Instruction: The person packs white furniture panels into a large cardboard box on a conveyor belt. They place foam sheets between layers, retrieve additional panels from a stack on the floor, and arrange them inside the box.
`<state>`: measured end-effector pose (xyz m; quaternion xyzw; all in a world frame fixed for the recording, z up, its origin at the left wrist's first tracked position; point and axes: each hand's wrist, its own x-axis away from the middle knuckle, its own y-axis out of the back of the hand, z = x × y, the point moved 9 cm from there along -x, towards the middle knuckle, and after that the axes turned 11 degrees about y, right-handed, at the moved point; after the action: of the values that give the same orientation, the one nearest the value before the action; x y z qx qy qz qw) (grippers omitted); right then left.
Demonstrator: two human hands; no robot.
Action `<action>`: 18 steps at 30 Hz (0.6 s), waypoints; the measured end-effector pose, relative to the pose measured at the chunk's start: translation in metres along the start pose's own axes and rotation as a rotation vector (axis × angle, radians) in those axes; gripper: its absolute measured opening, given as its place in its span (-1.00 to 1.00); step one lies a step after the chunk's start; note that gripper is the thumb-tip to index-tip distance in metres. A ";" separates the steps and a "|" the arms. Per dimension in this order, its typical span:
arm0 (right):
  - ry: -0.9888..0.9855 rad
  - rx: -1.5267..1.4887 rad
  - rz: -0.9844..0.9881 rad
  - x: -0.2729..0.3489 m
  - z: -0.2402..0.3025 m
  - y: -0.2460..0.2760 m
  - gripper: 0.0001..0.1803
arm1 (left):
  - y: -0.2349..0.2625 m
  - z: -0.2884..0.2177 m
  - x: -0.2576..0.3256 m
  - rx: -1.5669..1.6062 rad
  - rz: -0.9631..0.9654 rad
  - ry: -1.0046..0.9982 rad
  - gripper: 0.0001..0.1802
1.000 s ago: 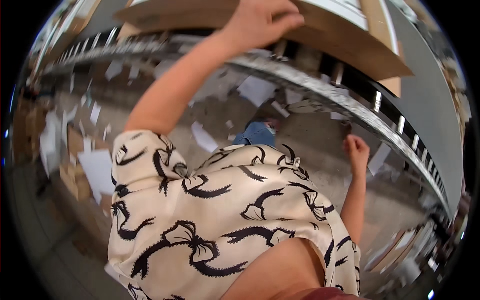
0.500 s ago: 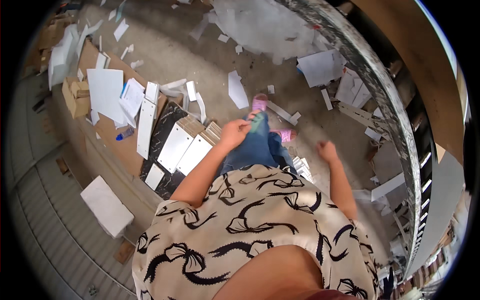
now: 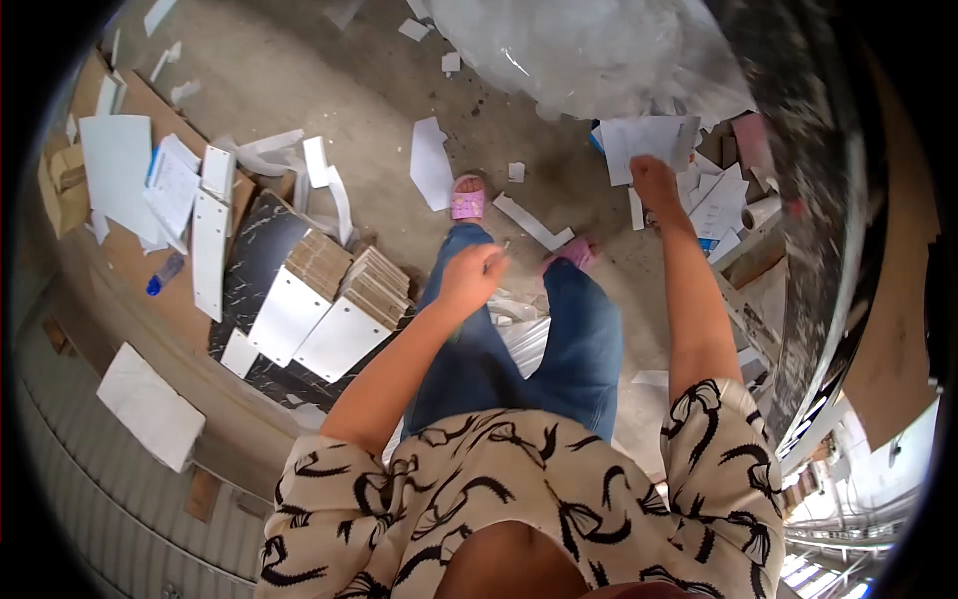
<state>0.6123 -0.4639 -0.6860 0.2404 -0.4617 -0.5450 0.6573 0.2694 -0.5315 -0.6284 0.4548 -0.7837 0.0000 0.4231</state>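
Note:
My left hand (image 3: 473, 281) hovers over my left thigh with its fingers curled together; a tiny pale bit shows by the fingertips, too small to name. My right hand (image 3: 654, 184) reaches out ahead on the right, closed like a fist, and what it may hold is hidden. Behind it lies a large white printed sheet (image 3: 624, 140) on the floor; I cannot tell whether they touch. On the left, nearer my left arm, two stacks of white panels (image 3: 342, 340) with brown edges stand on a black marbled board (image 3: 260, 236).
A dark, scuffed beam (image 3: 798, 130) curves along the right. Clear plastic sheeting (image 3: 599, 55) lies at the far side. White scraps (image 3: 429, 160) litter the concrete. To the left are a cardboard box (image 3: 62, 195), a long white panel (image 3: 209, 250), a blue-capped bottle (image 3: 166, 274) and a white block (image 3: 150, 404).
My right arm has stretched forward, bringing the hand up to the printed sheet. My legs have parted, and the view has shifted to the right. My left hand stays curled over the thigh.

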 end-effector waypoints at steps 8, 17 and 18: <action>0.114 0.305 -0.046 -0.186 -0.090 -0.089 -0.78 | -0.092 0.080 -0.023 0.186 0.058 0.314 -0.76; -0.040 0.134 0.270 -0.294 -0.227 -0.154 -0.77 | -0.212 0.030 -0.095 0.686 -0.061 0.324 -0.78; 0.309 0.944 0.440 -0.316 -0.244 -0.121 -0.74 | -0.226 -0.006 -0.112 0.745 0.004 0.294 -0.79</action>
<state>0.7705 -0.2480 -1.0056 0.4846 -0.5935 -0.0864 0.6368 0.4600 -0.5818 -0.7856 0.5709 -0.6618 0.3502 0.3370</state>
